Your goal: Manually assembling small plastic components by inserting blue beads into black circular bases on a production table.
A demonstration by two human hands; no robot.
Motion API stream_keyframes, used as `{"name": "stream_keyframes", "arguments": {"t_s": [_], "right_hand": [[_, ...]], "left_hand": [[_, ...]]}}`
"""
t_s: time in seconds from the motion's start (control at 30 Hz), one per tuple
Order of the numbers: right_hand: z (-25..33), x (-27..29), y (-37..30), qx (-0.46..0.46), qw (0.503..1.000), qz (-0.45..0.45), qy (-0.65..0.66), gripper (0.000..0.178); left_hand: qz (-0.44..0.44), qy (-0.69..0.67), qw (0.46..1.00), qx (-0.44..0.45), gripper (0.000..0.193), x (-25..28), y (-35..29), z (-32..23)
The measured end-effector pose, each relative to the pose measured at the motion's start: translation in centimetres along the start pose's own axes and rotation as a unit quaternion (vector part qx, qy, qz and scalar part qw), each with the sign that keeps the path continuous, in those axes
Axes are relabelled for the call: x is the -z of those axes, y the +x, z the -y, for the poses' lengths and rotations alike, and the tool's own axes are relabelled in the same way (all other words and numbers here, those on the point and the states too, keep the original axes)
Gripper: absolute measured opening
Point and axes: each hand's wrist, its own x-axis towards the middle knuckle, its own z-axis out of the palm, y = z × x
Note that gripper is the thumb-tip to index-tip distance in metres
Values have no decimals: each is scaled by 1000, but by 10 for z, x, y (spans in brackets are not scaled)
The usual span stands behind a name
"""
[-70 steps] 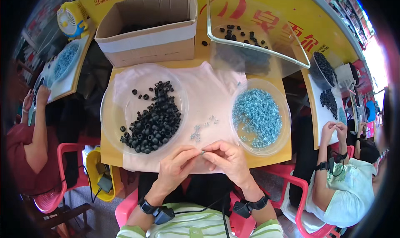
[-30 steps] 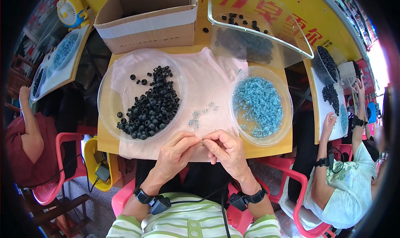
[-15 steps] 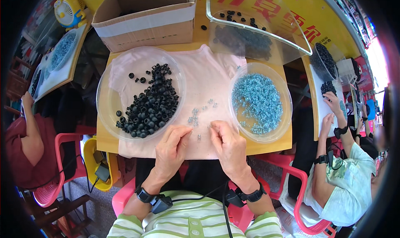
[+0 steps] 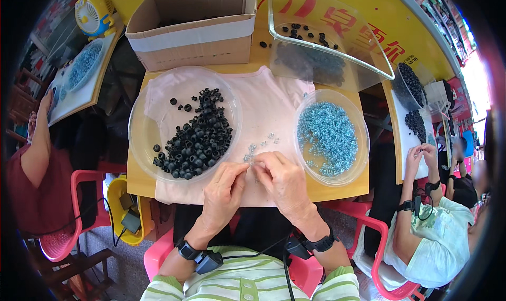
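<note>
My left hand (image 4: 225, 189) is closed in a pinch over the pale pink cloth (image 4: 253, 98) on the table, between the two tubs. Close beside it, my right hand (image 4: 283, 182) is pinched too, and the fingertips of both nearly meet. Whatever they hold is too small or hidden to tell. Just beyond the fingertips lie several small, shiny, bluish coil-like pieces (image 4: 252, 148). To the left stands a round clear tub (image 4: 142, 111) of small black hollow plastic pieces (image 4: 195, 143). On the right, another round tub (image 4: 361, 166) holds a heap of bluish coil-like pieces (image 4: 327, 135).
At the back stand a cardboard box (image 4: 195, 42) and a clear rectangular bin (image 4: 363, 71) with black pieces. Co-workers sit on both sides; one person's hands (image 4: 421, 152) are over the right table. A yellow bin (image 4: 142, 230) stands at lower left.
My right hand has moved left, bringing its fingertips close to my left hand's. The whole view has shifted slightly. The co-worker's hands at right have come together.
</note>
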Motion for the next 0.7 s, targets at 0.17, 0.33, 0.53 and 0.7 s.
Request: {"name": "stream_keyframes", "arguments": {"t_s": [0.17,0.33,0.53,0.7], "right_hand": [[-3,-2,1,1,1000,-9,7,8],[-3,1,-1,-12,1000,-15,24,8],[-3,1,-6,-38,997,-54,-37,11],[0,-1,-9,-42,995,-73,-56,10]], "left_hand": [[-1,32,999,-1,19,-6,-1,0],[-1,82,997,2,18,-12,-3,0],[-8,94,995,-29,23,-4,-2,-4],[36,230,971,-48,41,5,2,-4]]}}
